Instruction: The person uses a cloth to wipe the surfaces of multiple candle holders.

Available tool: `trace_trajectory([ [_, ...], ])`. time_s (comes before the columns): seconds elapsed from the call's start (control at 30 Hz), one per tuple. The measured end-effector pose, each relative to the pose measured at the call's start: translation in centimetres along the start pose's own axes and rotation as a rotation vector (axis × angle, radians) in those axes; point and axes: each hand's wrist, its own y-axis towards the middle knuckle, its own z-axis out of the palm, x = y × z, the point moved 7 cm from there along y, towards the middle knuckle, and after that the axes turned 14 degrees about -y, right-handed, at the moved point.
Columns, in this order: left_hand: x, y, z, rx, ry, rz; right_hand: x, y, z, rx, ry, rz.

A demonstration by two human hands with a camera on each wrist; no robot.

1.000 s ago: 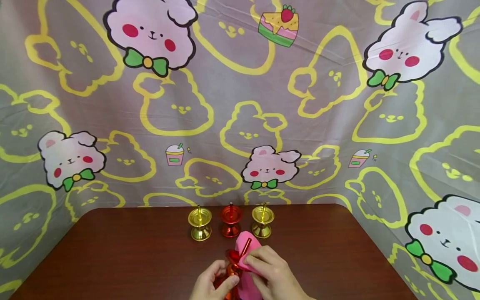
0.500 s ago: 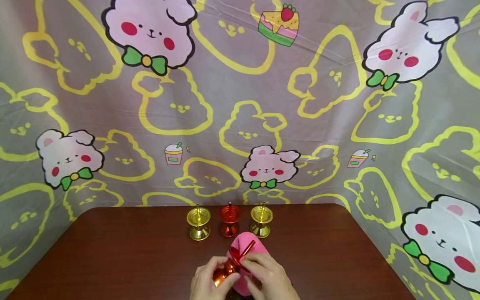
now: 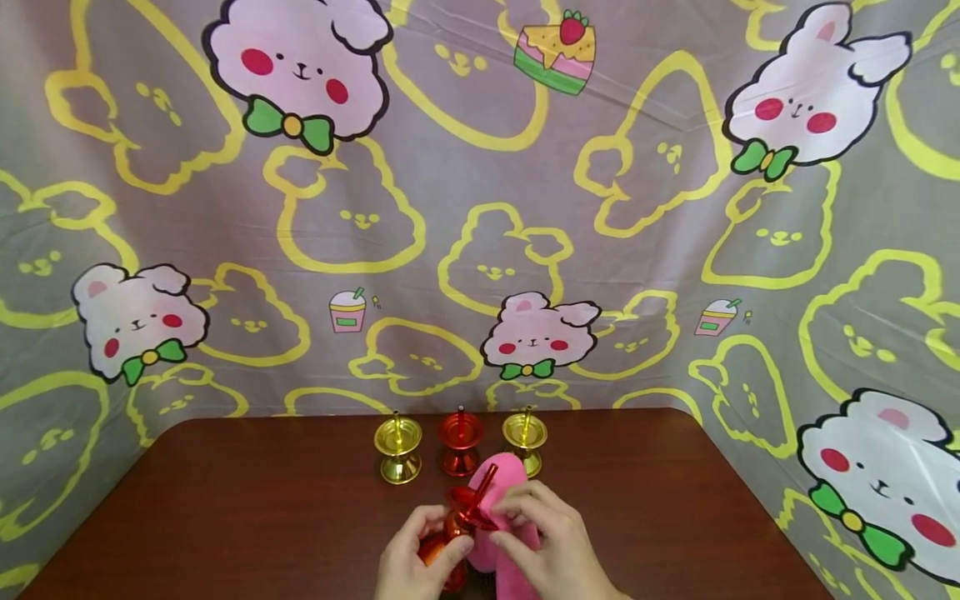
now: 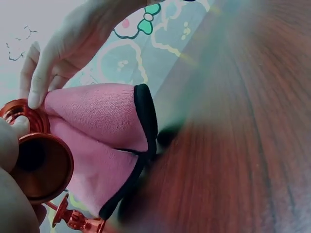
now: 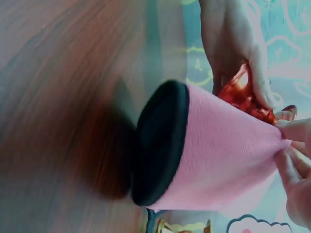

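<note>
In the head view my left hand (image 3: 416, 554) grips a shiny red candlestick (image 3: 467, 503) by its stem and foot. It is tilted, its rod pointing up to the right. My right hand (image 3: 555, 533) pinches a pink cloth (image 3: 498, 475) against the rim of the candlestick's dish. The left wrist view shows the candlestick's hollow foot (image 4: 53, 165) turned toward the camera. Black edging (image 5: 182, 126) borders the cloth, which hangs in a fold below the right fingers in the right wrist view. Part of the dish is hidden by the right fingertips.
Farther back on the dark brown wooden table (image 3: 225, 508) stand a gold candlestick (image 3: 399, 454), a red candlestick (image 3: 460, 446) and another gold candlestick (image 3: 525, 437), upright in a row. A grey curtain (image 3: 645, 108) with cartoon prints surrounds the table's back and sides.
The cloth shifts left behind the candlestick, then back to the right. My right fingers move along the dish rim with it, while the left hand keeps its hold and the candlestick's tilt varies.
</note>
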Motion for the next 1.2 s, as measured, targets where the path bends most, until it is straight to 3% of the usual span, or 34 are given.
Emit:
trace_trajectory([
  [0.1, 0.2, -0.1, 0.3, 0.033, -0.106, -0.035, 0.3, 0.0, 0.0, 0.022, -0.021, -0.053],
  [0.23, 0.7, -0.4, 0.5, 0.060, -0.185, -0.043, 0.3, -0.2, 0.0, 0.087, -0.107, -0.056],
  [0.43, 0.9, -0.4, 0.6, 0.040, -0.257, -0.018, -0.3, -0.3, 0.2, 0.188, -0.028, -0.058],
  [0.5, 0.8, -0.3, 0.6, 0.048, -0.263, -0.039, -0.2, -0.2, 0.0, 0.166, -0.033, -0.063],
  [0.7, 0.6, 0.2, 0.9, 0.084, -0.293, -0.058, -0.7, 0.1, -0.4, 0.101, -0.084, 0.056],
  [1.2, 0.0, -0.1, 1.6, 0.049, -0.301, -0.040, -1.2, -0.3, 0.2, 0.048, -0.220, 0.057],
])
